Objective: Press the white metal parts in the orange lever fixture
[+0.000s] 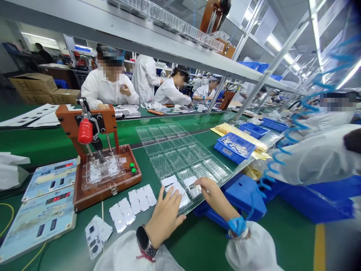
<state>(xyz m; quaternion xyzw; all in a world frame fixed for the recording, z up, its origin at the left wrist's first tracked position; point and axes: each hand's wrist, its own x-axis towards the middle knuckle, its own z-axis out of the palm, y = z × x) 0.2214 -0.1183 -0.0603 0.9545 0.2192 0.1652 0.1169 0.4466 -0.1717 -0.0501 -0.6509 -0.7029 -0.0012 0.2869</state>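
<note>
My left hand (166, 210) lies open, fingers spread, over thin white plates (175, 187) in the near left corner of a clear plastic tray (187, 156). Around the right edge of another thin white plate (190, 181), in the neighbouring compartment, the fingers of my right hand (210, 190) are bent and closed; their tips are partly hidden. To the left of my left hand, several white plates with small holes (142, 198) lie in a row on the green table. Nearer to me sits a small loose group of white plates, one with dark openings (94, 239).
A brown hand press with a red handle (85, 131) stands at left, beside two light-blue boxes with red digits (46, 210). Blue bins (234, 147) holding white parts line the right. A coiled blue hose (278, 150) hangs there. Co-workers in white sit across the bench.
</note>
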